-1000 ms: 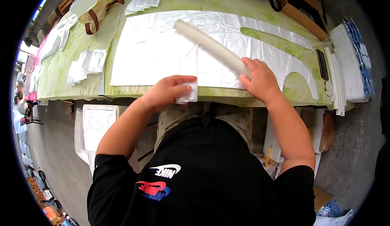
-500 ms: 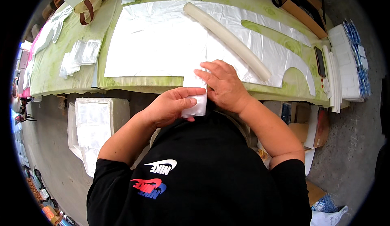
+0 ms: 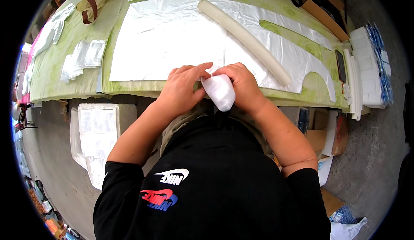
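Note:
A small folded white plastic bag [image 3: 221, 92] hangs between my two hands at the table's near edge, its rounded lower end bulging toward my body. The closed fingers of my right hand [image 3: 245, 88] grip its right side and upper edge. At its upper left, my left hand [image 3: 183, 87] has its bent fingers and thumb on the edge. The fingertips are partly hidden there. Just beyond my hands lies a large flat white plastic bag [image 3: 159, 37] with handle-shaped cut-outs on its right. A pale tube [image 3: 246, 42] rests slantwise across it.
Folded packets [image 3: 84, 59] lie on the green patterned tablecloth [image 3: 113, 50]. A phone [image 3: 340, 65] and white rolls [image 3: 353, 85] are at the right end. An open cardboard box [image 3: 321, 7] stands far right. Below left is a bin [image 3: 127, 115] of white packets.
The folded bag has turned from upright and flat to tilted and bulging. My left hand has moved up from its lower part to its upper edge; my right hand now grips its right side.

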A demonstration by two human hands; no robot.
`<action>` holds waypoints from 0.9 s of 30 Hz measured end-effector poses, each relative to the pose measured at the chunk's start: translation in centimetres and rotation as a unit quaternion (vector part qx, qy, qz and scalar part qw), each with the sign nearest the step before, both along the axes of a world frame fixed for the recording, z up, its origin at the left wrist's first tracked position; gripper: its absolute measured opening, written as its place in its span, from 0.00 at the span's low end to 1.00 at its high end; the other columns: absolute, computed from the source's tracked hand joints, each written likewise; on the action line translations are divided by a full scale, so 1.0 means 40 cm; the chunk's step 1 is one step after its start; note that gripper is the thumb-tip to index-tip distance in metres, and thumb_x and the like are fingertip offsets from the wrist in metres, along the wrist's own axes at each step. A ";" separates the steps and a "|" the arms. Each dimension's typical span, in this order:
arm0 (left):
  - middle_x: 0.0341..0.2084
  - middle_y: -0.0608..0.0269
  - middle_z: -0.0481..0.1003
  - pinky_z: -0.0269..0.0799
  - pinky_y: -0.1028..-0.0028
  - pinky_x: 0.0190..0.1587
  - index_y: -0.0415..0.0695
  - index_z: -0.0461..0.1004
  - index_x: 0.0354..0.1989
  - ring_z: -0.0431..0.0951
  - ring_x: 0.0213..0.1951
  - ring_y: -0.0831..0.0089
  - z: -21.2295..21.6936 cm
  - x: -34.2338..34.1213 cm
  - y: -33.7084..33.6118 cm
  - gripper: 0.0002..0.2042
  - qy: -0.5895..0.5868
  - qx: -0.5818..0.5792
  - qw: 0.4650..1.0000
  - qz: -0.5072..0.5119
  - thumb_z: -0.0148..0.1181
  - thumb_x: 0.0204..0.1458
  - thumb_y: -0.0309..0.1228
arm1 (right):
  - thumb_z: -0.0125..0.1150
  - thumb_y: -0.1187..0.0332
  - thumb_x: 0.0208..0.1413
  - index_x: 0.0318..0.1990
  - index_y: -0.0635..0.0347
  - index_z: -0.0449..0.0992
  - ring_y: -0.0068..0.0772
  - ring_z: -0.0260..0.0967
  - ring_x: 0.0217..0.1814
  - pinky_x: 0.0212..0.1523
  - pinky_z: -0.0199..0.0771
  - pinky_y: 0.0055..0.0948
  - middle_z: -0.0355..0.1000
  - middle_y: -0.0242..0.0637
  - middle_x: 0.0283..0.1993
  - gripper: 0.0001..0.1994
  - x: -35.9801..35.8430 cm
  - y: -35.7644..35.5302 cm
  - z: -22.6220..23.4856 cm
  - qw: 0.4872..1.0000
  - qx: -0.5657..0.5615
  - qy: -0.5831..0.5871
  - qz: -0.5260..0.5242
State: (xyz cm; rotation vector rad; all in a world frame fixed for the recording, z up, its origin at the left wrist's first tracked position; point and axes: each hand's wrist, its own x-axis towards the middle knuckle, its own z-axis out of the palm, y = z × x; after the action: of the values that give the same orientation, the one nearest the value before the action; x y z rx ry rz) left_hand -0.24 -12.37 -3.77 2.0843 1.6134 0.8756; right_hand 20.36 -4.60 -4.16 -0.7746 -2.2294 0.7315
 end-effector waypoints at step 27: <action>0.76 0.52 0.53 0.40 0.46 0.76 0.46 0.56 0.76 0.46 0.78 0.51 -0.034 -0.001 0.106 0.46 0.249 -0.005 0.968 -0.044 0.55 0.56 0.66 | 0.58 0.65 0.58 0.58 0.61 0.67 0.48 0.80 0.41 0.43 0.78 0.45 0.80 0.42 0.38 0.21 -0.061 0.038 0.028 0.948 -0.224 -0.118 -0.192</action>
State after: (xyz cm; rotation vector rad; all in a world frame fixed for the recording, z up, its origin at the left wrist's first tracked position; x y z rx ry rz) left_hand -0.27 -8.13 -5.11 2.4821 1.7268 0.3224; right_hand 17.91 -3.09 -3.06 -1.5422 -2.0330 1.0007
